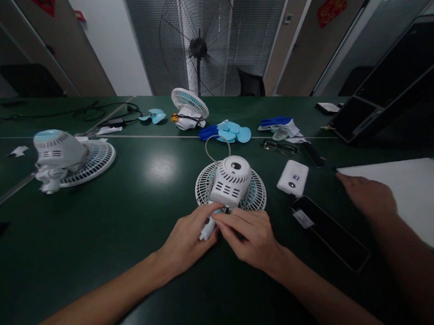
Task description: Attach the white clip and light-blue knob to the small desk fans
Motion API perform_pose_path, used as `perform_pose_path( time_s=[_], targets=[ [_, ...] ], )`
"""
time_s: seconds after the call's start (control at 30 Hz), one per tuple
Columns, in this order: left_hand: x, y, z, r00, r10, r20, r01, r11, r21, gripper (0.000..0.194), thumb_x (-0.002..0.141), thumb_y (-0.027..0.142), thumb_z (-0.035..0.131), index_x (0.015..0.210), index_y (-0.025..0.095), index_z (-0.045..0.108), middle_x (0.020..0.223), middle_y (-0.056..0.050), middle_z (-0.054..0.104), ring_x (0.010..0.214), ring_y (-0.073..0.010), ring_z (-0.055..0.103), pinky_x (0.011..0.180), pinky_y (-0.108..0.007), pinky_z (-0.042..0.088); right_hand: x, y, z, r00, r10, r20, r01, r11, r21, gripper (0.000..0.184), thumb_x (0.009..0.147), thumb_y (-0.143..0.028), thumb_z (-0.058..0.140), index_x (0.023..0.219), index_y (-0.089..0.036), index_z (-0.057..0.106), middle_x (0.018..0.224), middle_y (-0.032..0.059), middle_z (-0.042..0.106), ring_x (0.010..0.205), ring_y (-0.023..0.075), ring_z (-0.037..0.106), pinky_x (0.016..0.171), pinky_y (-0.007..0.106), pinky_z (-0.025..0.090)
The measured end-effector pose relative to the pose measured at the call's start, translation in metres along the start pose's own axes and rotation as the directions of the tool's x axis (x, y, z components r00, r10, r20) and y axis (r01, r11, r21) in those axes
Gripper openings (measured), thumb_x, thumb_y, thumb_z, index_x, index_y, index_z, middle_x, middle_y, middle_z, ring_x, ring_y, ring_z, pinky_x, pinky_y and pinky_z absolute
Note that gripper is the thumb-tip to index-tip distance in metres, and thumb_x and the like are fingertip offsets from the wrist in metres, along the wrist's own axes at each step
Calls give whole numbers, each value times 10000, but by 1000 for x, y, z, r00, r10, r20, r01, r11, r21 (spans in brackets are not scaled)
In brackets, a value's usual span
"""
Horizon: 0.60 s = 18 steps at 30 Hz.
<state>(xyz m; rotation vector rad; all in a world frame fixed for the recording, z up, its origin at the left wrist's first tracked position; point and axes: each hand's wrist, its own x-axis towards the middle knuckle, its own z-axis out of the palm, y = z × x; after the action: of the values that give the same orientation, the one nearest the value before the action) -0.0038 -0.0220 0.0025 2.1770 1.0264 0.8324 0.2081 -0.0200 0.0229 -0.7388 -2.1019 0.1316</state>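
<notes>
A small white fan lies face down on the green table, its round grille under the motor housing. At its near end, my left hand is closed around the white base piece of the fan. My right hand pinches with thumb and fingertips at the joint between that piece and the housing. Whatever the right fingertips hold is too small and too covered to make out. A thin pale cord loops up behind the housing.
Another fan lies at the left, a third at the back. Light blue fan blades, gloves and glasses lie behind. At the right are a white power bank, a phone and another person's hand on paper.
</notes>
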Motion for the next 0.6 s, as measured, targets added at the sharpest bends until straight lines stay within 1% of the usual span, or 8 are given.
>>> perform_pose_path(
  time_s=[0.1, 0.23, 0.3, 0.37, 0.47, 0.53, 0.6],
  targets=[
    [1, 2, -1, 1000, -14, -16, 14, 1000, 6, 504, 1002, 214, 591, 1481, 294, 457, 1349, -65, 657, 1134, -229, 698, 1013, -408, 578, 1, 4, -1, 998, 54, -38, -55, 998, -34, 127, 992, -144, 618, 1054, -173, 725, 800, 16, 716, 648, 122, 653, 591, 266, 478],
    [1, 1, 0, 998, -37, -43, 37, 999, 7, 463, 1011, 234, 579, 1461, 283, 482, 1323, -71, 665, 1122, -231, 694, 995, -406, 581, -1, 6, -3, 998, 59, -27, -61, 997, -57, 135, 989, -154, 591, 996, -175, 724, 761, 15, 707, 613, 122, 634, 570, 270, 467],
    [1, 0, 0, 999, -39, -39, 39, 999, -2, 461, 1015, 243, 571, 1465, 281, 478, 1328, -78, 660, 1124, -234, 689, 991, -415, 580, -2, 5, -3, 998, 61, -28, -62, 997, -45, 141, 981, -161, 586, 978, -176, 726, 750, 18, 706, 603, 128, 636, 562, 276, 475],
    [0, -1, 0, 999, -38, -29, 37, 999, -14, 465, 1014, 243, 572, 1467, 282, 473, 1318, -75, 662, 1110, -230, 692, 983, -414, 582, -2, 3, -3, 998, 61, -16, -61, 998, -22, 153, 978, -168, 587, 1001, -200, 735, 742, 16, 712, 589, 139, 643, 545, 286, 491],
    [0, -1, -1, 999, -32, -26, 31, 999, -29, 464, 1015, 248, 580, 1465, 281, 471, 1317, -73, 662, 1112, -229, 693, 983, -410, 583, -3, -1, -1, 998, 56, 29, -56, 998, 9, 200, 991, -198, 589, 1065, -287, 752, 746, 10, 732, 584, 157, 660, 539, 305, 529],
    [0, -2, -1, 999, -24, -25, 23, 999, -40, 472, 1018, 254, 584, 1474, 276, 463, 1344, -81, 649, 1145, -235, 683, 999, -413, 577, -3, -3, 0, 998, 51, 49, -52, 998, 29, 233, 1004, -220, 588, 1123, -341, 748, 782, 15, 754, 611, 173, 684, 558, 322, 556],
    [0, -2, 0, 1000, -10, -21, 9, 999, -36, 486, 1017, 251, 589, 1483, 271, 452, 1369, -90, 637, 1180, -242, 671, 1019, -421, 568, -3, -3, 2, 998, 57, 41, -59, 997, 46, 268, 1016, -233, 580, 1189, -374, 728, 818, 21, 766, 635, 190, 700, 567, 344, 568]
  ],
)
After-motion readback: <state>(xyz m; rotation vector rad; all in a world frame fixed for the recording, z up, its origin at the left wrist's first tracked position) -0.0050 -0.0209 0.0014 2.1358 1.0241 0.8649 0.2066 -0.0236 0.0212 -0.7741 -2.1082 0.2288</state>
